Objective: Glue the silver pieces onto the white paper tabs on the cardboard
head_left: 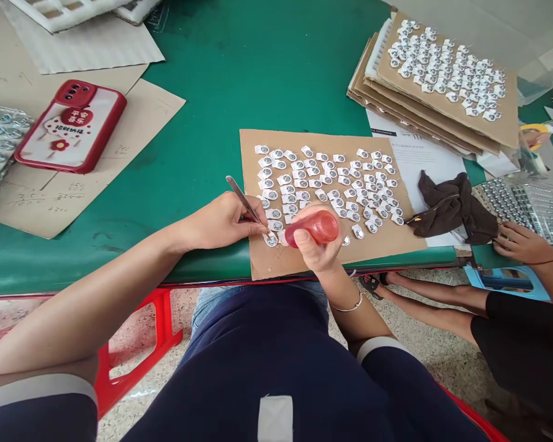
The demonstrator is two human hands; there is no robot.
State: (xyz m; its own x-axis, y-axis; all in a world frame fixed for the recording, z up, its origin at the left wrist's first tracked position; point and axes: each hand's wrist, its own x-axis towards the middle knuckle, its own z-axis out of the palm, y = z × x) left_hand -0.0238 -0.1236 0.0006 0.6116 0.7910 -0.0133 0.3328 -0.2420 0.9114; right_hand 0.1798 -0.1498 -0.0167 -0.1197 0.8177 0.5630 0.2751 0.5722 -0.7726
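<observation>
A brown cardboard sheet (221, 245) lies at the table's front edge, bearing rows of small white tags with round dark-printed faces. My left hand (221, 222) pinches metal tweezers (243, 197), their tips down at a tag (271, 240) near the sheet's lower left. Wrapped in my right hand (320, 248) is a red squeeze bottle (317, 228), tilted with its narrow end toward the same tag. The bottle's tip is hard to make out. My right hand hides some of the tags beneath it.
A red-framed phone (71, 126) rests on papers at the left. Stacked cardboard sheets (362, 86) with more tags stand at the back right. Beside them are a dark cloth (456, 205) and beaded sheets (544, 209). Another person's hand (525, 242) touches the table at right.
</observation>
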